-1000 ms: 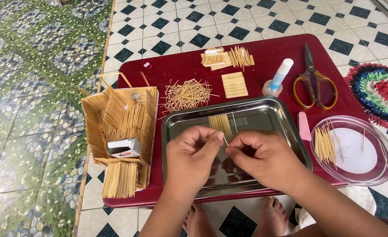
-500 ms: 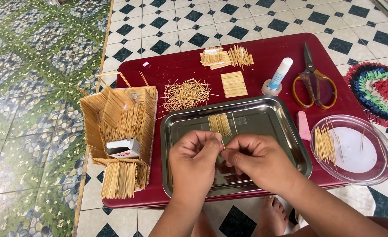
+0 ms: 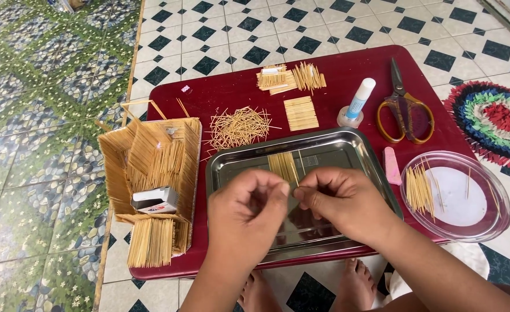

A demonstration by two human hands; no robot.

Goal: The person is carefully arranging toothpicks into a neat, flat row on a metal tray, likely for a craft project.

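Observation:
My left hand [image 3: 246, 215] and my right hand [image 3: 340, 202] meet fingertip to fingertip over a steel tray [image 3: 232, 167] and pinch a thin toothpick [image 3: 293, 176] between them. A flat row of glued toothpicks [image 3: 282, 164] lies in the tray just beyond my fingers. The tray sits on a low dark red table [image 3: 220, 95].
A toothpick-built box structure [image 3: 151, 173] with a small stapler [image 3: 154, 200] stands left. A loose toothpick pile [image 3: 238, 127], toothpick mats [image 3: 300, 112], glue stick [image 3: 359, 101], scissors [image 3: 405, 110], pink eraser-like block [image 3: 392, 165] and clear lid with toothpicks [image 3: 457, 196] surround the tray. My bare feet [image 3: 301, 286] are below.
Both hands have stayed over the tray, drawing a little closer together; the fingertips now pinch the toothpick more tightly. Nothing else on the table has moved.

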